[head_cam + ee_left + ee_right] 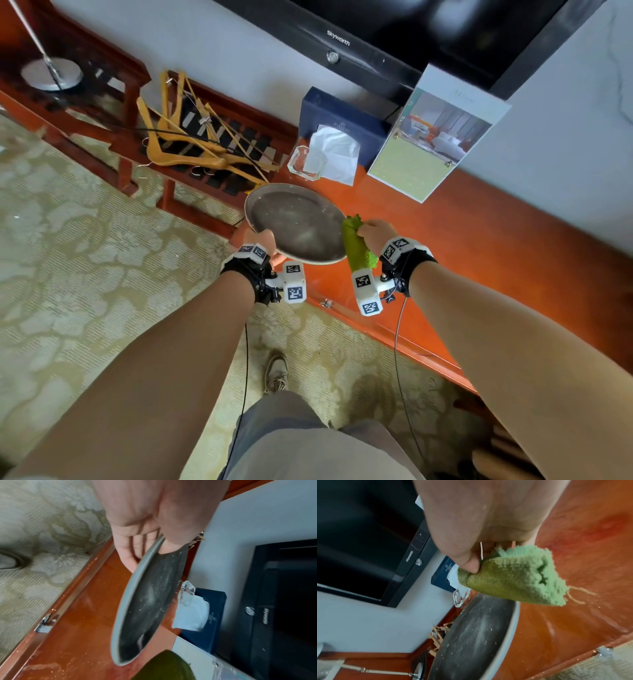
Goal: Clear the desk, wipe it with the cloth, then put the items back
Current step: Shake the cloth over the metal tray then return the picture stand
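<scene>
The left hand (262, 240) holds the plate (296, 222) by its near rim, with the thumb on top and the fingers (137, 545) curled under the edge. The plate hangs in the air over the left end of the counter (479, 240), partly beyond the front edge and above the carpet (85, 240), and in the wrist view it looks tilted. The grip is only on one side, so the plate can slip or tip more. If it tips, the pale crumbs and dust on its dark surface can fall on the carpet or back on the counter. The glass ashtray (306, 162) and the tissue box (342, 126) stand just behind the plate, near the wall, and a careless swing of the plate can hit the ashtray.

The right hand (376, 233) pinches the green cloth (358, 245) between the thumb and the curled fingers (469, 562). The cloth is bunched and hangs beside the right rim of the plate; whether it touches the rim is not clear. A loose end can drag through the crumbs and spread them.

The plate is round, grey, with a lighter rim, and it looks dusty. The cloth is thick and fluffy, with some loose threads. Small crumbs lie on the glossy orange counter near its front edge.
</scene>
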`<state>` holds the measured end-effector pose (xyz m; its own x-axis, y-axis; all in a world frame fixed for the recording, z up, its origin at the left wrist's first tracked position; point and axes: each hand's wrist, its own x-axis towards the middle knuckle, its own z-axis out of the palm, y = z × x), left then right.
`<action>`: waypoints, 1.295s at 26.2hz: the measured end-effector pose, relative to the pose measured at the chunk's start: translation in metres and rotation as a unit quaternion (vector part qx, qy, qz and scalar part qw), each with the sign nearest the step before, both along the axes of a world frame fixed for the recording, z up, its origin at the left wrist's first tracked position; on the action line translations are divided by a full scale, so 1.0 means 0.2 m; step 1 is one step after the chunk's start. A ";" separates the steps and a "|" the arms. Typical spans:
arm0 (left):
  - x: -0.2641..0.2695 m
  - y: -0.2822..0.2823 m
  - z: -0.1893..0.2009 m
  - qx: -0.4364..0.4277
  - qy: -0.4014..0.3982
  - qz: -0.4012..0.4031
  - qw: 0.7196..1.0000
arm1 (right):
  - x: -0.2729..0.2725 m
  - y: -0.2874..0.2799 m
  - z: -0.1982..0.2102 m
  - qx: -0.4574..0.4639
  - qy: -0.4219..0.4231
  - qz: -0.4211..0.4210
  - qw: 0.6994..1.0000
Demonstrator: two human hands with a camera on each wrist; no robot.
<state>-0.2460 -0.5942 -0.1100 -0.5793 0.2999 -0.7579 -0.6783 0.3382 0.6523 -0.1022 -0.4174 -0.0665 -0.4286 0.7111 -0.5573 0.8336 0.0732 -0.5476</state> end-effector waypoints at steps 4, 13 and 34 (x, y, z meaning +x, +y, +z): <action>0.15 0.01 0.20 -0.010 0.034 -0.020 0.999 | 0.20 0.05 0.11 0.012 0.029 -0.040 0.999; 0.79 0.13 0.37 -0.090 0.212 -0.051 0.972 | 1.03 0.20 0.26 0.036 0.052 -0.090 0.994; 1.61 0.13 -0.03 -0.245 0.199 -0.418 0.852 | 2.29 0.26 -0.29 -0.025 -0.020 -0.274 0.961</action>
<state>0.0769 -0.5687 -0.1169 -0.5587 0.4384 -0.7041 0.1753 0.8921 0.4164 0.3550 -0.3657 -0.1249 0.0250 0.7960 -0.6048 0.7600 -0.4082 -0.5057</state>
